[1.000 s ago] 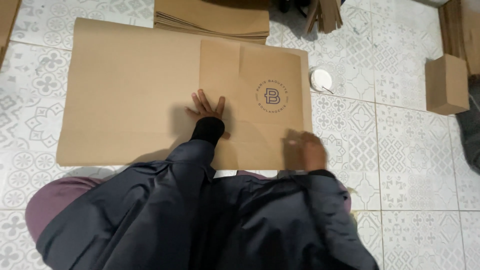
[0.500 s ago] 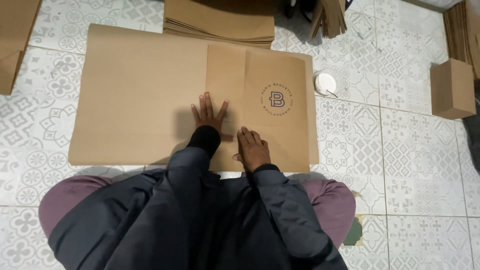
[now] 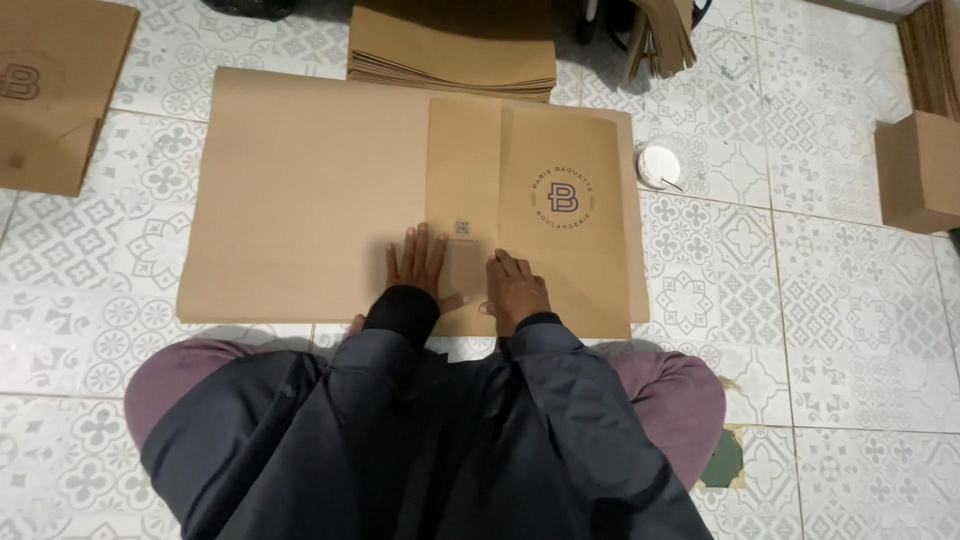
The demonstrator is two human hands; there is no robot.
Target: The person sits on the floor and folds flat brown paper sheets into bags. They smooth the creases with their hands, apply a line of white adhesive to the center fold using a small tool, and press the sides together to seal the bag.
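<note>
Moved: your right hand (image 3: pixel 516 290) slid left beside your left hand (image 3: pixel 420 268).
Hands: both lay flat, fingers spread, on the folded paper bag (image 3: pixel 530 215).
Box (image 3: pixel 918 170): closed.

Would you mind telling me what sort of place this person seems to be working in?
Probably an informal packaging workroom, with work done on the floor. Both hands, left and right, press a flat brown paper sheet on patterned white floor tiles; a stack of brown paper sheets lies beyond.
</note>
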